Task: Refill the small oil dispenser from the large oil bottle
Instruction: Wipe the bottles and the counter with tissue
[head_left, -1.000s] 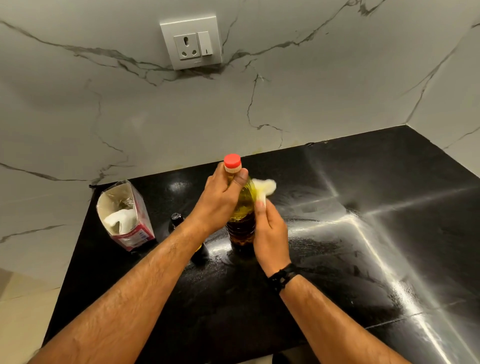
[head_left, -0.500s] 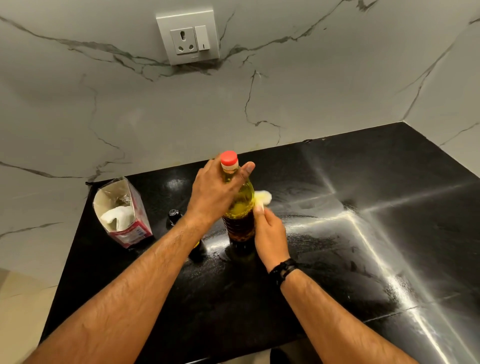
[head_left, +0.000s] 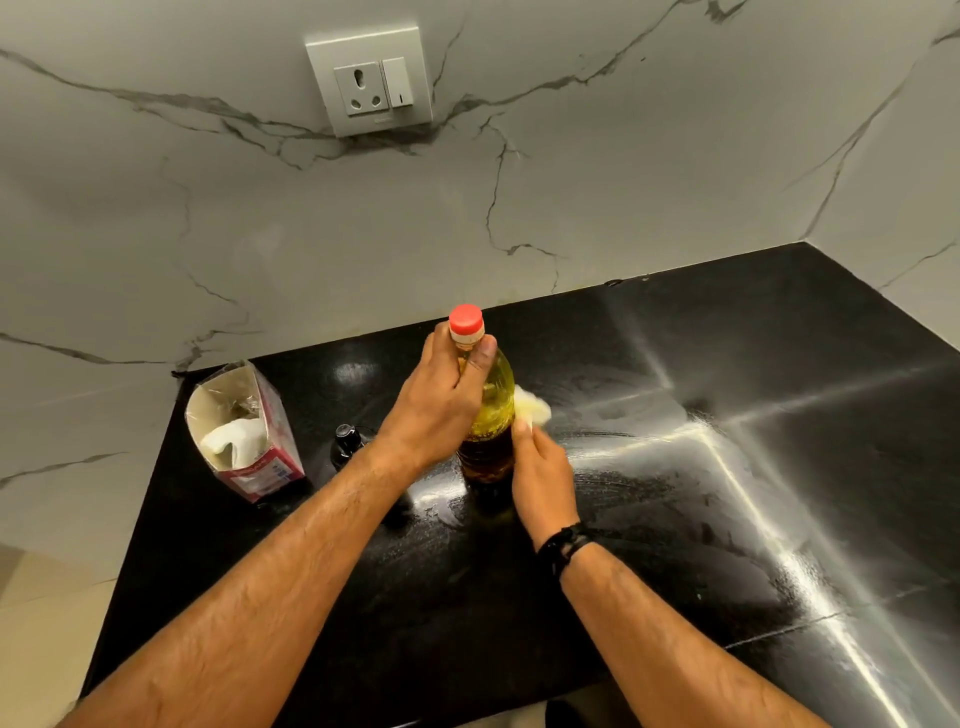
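Note:
The large oil bottle (head_left: 491, 415), clear with yellow oil and a red cap, stands upright on the black counter (head_left: 675, 519). My left hand (head_left: 436, 405) grips its neck and shoulder just under the cap. My right hand (head_left: 540, 473) presses a crumpled white tissue (head_left: 532, 408) against the bottle's right side. The small oil dispenser (head_left: 347, 441), dark with a black top, stands to the left of the bottle, partly hidden behind my left forearm.
An opened tissue carton (head_left: 244, 436) with white tissue inside lies tilted at the counter's back left. A marble wall with a socket plate (head_left: 371, 78) rises behind. The counter's left edge (head_left: 135, 545) drops to a beige floor. Oily smears streak the counter right of the bottle.
My right hand has slid the tissue down the bottle's right side, from near the shoulder to mid-body. My left hand keeps its hold under the cap.

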